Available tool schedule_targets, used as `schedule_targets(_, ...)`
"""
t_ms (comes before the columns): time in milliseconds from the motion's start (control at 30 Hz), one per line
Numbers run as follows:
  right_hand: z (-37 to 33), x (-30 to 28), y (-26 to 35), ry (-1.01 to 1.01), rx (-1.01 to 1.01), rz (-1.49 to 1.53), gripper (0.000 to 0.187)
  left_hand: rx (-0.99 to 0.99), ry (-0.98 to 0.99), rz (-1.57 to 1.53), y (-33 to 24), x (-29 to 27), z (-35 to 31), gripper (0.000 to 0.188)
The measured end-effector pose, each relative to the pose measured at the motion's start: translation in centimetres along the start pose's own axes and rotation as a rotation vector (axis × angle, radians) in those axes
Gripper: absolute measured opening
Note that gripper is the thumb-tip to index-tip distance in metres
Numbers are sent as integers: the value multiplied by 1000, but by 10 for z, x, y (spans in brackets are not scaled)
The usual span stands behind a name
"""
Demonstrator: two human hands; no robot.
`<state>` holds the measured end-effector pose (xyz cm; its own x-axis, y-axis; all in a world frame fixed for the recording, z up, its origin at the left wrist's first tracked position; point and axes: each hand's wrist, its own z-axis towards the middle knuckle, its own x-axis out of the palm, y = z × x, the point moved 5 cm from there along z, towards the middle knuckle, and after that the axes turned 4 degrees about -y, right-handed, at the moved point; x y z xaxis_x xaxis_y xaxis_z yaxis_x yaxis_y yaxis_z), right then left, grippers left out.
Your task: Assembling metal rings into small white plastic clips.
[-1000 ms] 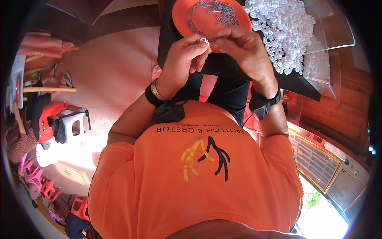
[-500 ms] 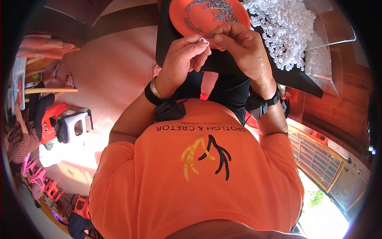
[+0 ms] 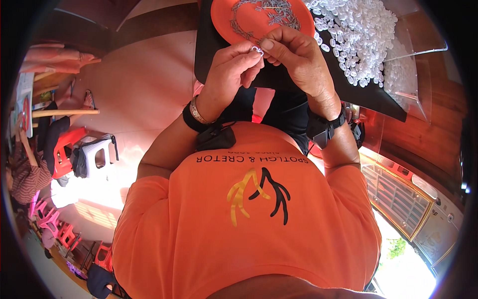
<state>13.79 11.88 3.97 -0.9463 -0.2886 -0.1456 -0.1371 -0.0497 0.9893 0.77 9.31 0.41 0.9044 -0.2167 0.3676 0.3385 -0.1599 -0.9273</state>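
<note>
My left hand [image 3: 233, 66] pinches a small white plastic piece with rounded holes [image 3: 257, 51] between thumb and fingers. Right beside it is my right hand [image 3: 301, 62], its thumb and forefinger closed together at the edge of the white piece. Whatever sits in that pinch is too small to make out. Just beyond both hands lies an orange plate [image 3: 219, 24] with many small grey metal pins [image 3: 284, 16] on it. To the right of the plate spreads a heap of small white plastic pieces [image 3: 361, 35], similar in look to the one held.
Plate and heap rest on a black tabletop [image 3: 318, 60]. A clear plastic bin [image 3: 416, 74] borders the heap on the right. Far left, a person in a striped top [image 3: 31, 177] sits near a red stool [image 3: 64, 149] and a white stool [image 3: 99, 157].
My right hand has moved slightly left from the plate's near edge, bringing its fingertips up to the white piece. The left hand stays nearly still with its hold unchanged.
</note>
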Motion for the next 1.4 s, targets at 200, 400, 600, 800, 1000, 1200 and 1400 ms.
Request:
schedule_targets(200,0,-3,-3,-15,0,47,17,14,-3,28,-2,2,1,28)
schedule_targets(400,0,-3,-6,-16,-33,-5,17,8,-4,52,-2,3,0,28)
schedule_targets(600,-4,-3,-2,-42,-66,-112,15,32,11,65,0,4,0,28)
schedule_targets(800,-3,-3,4,-67,-191,-291,14,67,4,107,4,5,0,28)
schedule_targets(1000,-2,-3,1,-13,-123,-239,14,61,4,121,2,4,0,29)
schedule_targets(1200,-1,-21,8,-44,-107,-187,20,45,-12,121,-1,6,0,29)
schedule_targets(1400,-3,-15,10,-2,-149,-113,17,45,-4,132,0,6,1,28)
